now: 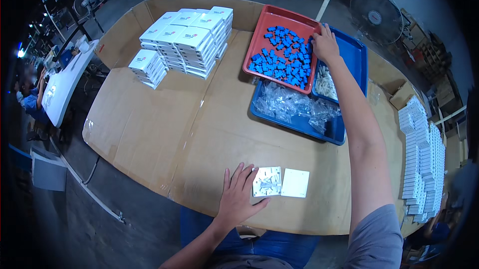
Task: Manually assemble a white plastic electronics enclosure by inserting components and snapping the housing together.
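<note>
My left hand [238, 194] lies with fingers spread on the cardboard surface, its fingertips at the left edge of an open white square plastic case [267, 182]. Grey molded shapes show inside that case. A plain white square cover [295, 183] lies right beside it. My right arm stretches far forward, and my right hand [325, 44] is closed over the right rim of a red tray [253, 44]; its fingertips are partly hidden. Many small blue plastic parts [284, 64] are spread in the red tray.
A blue tray [360, 64] on the right holds small whitish parts [325, 83]. Nearer, another blue tray [299, 128] holds clear plastic bags [284, 100]. White boxed units [187, 37] are stacked at the back left, and white cases [421, 159] at the right edge. A fan [375, 17] stands beyond.
</note>
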`<state>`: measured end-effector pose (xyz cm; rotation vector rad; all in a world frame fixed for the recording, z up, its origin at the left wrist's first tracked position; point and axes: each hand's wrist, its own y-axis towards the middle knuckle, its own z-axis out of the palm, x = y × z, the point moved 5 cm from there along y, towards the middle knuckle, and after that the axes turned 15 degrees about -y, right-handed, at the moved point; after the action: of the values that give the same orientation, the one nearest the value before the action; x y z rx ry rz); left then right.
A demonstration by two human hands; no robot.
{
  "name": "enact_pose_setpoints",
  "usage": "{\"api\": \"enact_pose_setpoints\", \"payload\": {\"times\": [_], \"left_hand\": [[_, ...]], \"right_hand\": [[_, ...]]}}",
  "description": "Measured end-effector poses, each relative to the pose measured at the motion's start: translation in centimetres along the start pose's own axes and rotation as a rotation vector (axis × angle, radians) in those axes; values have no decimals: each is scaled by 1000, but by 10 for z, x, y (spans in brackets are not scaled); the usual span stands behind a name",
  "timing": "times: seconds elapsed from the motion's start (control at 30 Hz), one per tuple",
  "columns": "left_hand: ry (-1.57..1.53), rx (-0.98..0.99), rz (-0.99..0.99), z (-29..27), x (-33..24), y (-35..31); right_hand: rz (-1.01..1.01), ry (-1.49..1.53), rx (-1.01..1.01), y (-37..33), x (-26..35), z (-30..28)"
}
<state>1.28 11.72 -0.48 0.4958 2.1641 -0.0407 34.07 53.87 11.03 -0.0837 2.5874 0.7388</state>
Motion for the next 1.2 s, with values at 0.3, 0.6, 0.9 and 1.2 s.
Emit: {"api": "enact_pose_setpoints", "payload": {"times": [0.3,0.6,0.9,1.2], "left_hand": [[-4,4,0,0,2,5],[-24,-24,25,0,0,-4],[-47,-88,58,5,4,-8],[-34,-93,67,7,5,-12]], "right_hand": [[140,372,-255,3,-6,-6],[162,381,-972,-141,14,-211],[94,617,-930,-220,21,-278],[827,2743,-99,-321,94,-225]]}}
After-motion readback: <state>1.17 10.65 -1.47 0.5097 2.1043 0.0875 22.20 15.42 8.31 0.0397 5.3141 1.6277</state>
